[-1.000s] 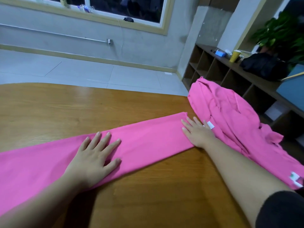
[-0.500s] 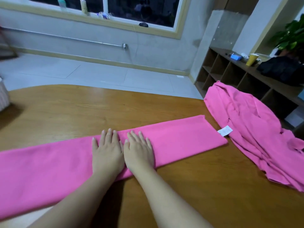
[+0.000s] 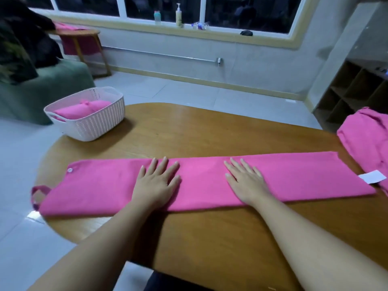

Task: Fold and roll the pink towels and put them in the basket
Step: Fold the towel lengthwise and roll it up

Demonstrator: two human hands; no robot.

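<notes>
Two hands: your left hand [image 3: 157, 183] and right hand [image 3: 246, 181] lie flat, fingers straight and spread, on the long folded pink towel [image 3: 205, 181].
Towel: it lies across the oval wooden table [image 3: 210, 135].
Basket: white woven plastic basket [image 3: 92, 120] at the table's far left holds a rolled pink towel [image 3: 84, 111].
Pile: crumpled pink towels [image 3: 369, 139] at the right edge.

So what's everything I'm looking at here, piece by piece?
folded towel: one, pink, long strip flat across the table
white tag: one, at the strip's right end
table: one, brown wood
basket: one, white, far left of the table
rolled towel: at least one, pink, inside the basket
loose towels: heap, pink, right edge of the table
bottles: two, on the windowsill
cubby shelf: one, brown, right wall
left hand: flat on the strip, fingers straight
right hand: flat on the strip, fingers spread
</notes>
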